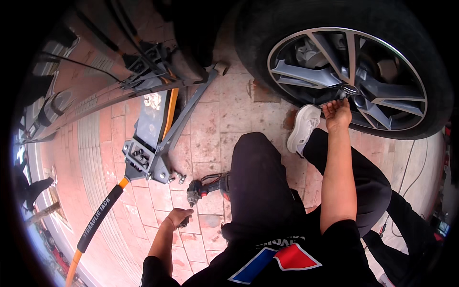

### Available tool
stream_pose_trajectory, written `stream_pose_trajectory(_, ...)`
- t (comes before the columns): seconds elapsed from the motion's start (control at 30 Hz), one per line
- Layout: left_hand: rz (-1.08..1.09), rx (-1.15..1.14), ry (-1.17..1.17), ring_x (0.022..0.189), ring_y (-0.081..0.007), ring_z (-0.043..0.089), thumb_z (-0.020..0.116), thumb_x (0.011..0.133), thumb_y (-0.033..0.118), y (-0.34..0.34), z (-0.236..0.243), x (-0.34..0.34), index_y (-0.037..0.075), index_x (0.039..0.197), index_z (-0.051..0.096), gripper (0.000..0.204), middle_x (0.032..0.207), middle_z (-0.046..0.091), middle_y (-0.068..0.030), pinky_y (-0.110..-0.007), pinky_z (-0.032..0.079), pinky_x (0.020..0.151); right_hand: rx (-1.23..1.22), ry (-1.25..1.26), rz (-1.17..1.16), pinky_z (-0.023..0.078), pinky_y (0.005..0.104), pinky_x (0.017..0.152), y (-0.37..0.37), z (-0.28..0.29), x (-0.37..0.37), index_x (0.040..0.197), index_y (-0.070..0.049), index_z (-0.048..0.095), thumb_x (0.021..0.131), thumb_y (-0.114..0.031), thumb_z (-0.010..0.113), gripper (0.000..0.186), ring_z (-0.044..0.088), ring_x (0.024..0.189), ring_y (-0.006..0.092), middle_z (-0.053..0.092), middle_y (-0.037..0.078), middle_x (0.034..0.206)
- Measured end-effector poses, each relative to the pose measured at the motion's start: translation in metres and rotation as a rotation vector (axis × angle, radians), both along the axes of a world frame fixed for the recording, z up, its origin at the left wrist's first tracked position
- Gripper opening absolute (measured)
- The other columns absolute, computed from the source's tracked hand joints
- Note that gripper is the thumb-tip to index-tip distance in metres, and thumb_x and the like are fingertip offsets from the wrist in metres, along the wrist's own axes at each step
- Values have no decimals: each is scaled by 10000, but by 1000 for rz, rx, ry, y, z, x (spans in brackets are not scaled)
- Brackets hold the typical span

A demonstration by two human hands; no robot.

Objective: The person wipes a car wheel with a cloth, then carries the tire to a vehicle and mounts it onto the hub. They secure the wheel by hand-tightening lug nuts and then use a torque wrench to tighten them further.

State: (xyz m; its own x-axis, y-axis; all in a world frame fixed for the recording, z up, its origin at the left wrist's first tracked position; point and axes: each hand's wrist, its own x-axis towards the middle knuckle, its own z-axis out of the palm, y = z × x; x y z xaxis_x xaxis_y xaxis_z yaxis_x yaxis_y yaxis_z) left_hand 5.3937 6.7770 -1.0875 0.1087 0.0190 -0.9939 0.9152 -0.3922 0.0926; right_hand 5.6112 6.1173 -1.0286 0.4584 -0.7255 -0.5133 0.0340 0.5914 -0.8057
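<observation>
One small metal piece (pixel 343 95) pinched in right hand (pixel 337 115) at wheel (pixel 350 79), just below its centre; left hand (pixel 178 216) closed round dark cylinder (pixel 185 222), near power tool (pixel 196 190) lying on paving (pixel 205 122); loose fasteners (pixel 181 179) beside jack (pixel 149 119).

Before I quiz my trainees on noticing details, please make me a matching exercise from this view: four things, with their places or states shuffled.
Column one
1. bare right hand
2. bare left hand
3. black-and-red power tool
4. long orange bar with a black sleeve

Column two
A. lying on reddish paving beside the person's knee
B. slanting toward the picture's lower left corner
C. near the centre of the silver-and-black spoked wheel
D. holding a small dark cylindrical piece

Pairs: 1-C, 2-D, 3-A, 4-B
</observation>
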Motion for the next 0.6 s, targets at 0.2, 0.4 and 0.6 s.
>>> stream_pose_trajectory(0.2,18,0,-173,516,-106,530,741,909,392,-1,47,42,-3,1049,721,419,725,640,-26,-266,391,438,-49,-27,33,596,424,858,-23,-24,9,1101,-54,552,1064,-405,509,356,633,819,223,592,71,909)
stream_pose_trajectory(0.4,111,-573,-559,712,-91,605,696,931,54,-106,92,114,19,1555,370,705,962,690,-65,-211,431,519,-187,46,98,552,349,677,65,48,-8,1037,-66,595,1025,-366,601,301,618,710,174,622,45,845)
stream_pose_trajectory(0.6,-224,-925,-878,839,-98,571,859,839,144,-259,164,191,55,1611,246,989,861,632,-6,-248,477,808,-191,-12,1489,442,248,511,172,114,-78,1150,-71,638,1004,-410,658,370,553,573,83,579,14,713)
